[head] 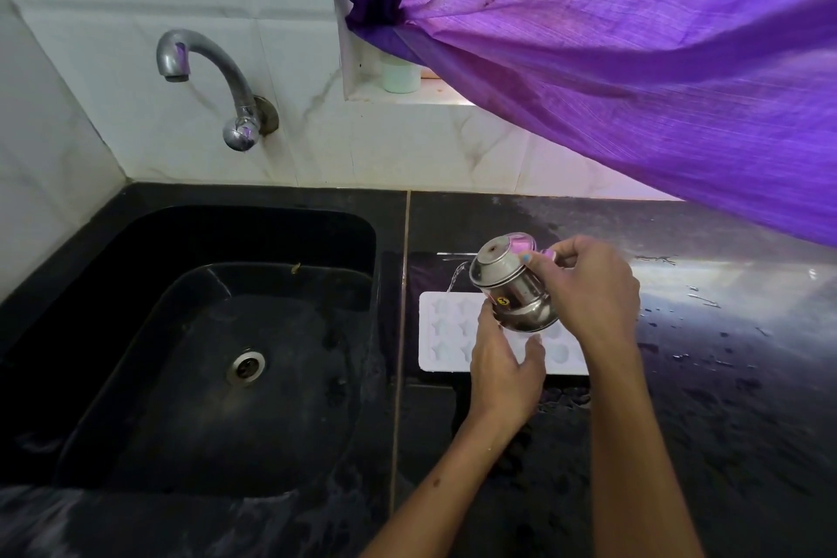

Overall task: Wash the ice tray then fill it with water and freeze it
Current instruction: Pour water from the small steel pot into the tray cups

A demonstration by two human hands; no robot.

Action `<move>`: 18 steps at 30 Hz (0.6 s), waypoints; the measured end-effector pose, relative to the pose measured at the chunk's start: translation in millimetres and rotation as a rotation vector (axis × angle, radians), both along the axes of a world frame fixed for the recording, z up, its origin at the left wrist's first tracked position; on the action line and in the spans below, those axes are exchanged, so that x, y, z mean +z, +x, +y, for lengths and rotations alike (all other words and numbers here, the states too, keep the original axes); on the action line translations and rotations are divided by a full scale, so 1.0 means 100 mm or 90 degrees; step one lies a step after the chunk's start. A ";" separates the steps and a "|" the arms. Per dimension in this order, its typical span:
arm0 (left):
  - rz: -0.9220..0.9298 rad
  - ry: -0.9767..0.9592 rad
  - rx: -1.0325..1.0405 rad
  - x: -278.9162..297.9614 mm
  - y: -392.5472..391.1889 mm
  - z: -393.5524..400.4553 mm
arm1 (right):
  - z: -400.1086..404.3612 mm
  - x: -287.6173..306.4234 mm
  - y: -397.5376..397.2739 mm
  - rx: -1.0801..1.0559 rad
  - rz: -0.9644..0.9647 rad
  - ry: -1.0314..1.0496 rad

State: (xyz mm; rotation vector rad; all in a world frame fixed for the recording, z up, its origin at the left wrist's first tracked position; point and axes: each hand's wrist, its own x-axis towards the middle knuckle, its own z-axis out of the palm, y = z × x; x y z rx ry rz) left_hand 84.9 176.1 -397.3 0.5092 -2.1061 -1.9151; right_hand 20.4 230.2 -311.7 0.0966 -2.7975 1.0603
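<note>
From the head view, the tray (448, 333), white with star-shaped cells, lies flat on the black worktop (702, 399), just right of the seam beside the sink (217, 353) and near the worktop's front half. Over it the person tilts a small steel pot (512, 290), and a thin stream of water falls from its rim onto the tray's far left corner. The right hand (589, 285) grips the pot from the right, fingers curled round its neck and rim. The left hand (502, 367) supports the pot from below, fingers curved against its base, thumb spread toward the tray's front edge. The tap (199, 73) on the tiled wall is not running. A purple curtain (634, 59) hangs over the worktop's back right corner, and drops of water lie on the worktop to the right.

The filling step looks to be in hand, with washing apparently done. Next the pour should shift along the rows so each cell fills without overflowing; then the tray must be lifted level for the freezer.
</note>
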 end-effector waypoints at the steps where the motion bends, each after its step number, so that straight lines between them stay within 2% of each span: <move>1: 0.000 -0.001 0.000 0.00 0.00 0.00 | 0.00 0.00 0.00 0.002 0.001 0.001; 12: 0.004 -0.008 0.021 -0.04 0.03 0.03 | 0.14 -0.14 -0.06 0.015 -0.028 -0.072; 18: 0.028 -0.049 0.060 -0.02 0.02 0.15 | 0.37 -0.21 -0.11 0.023 -0.075 -0.241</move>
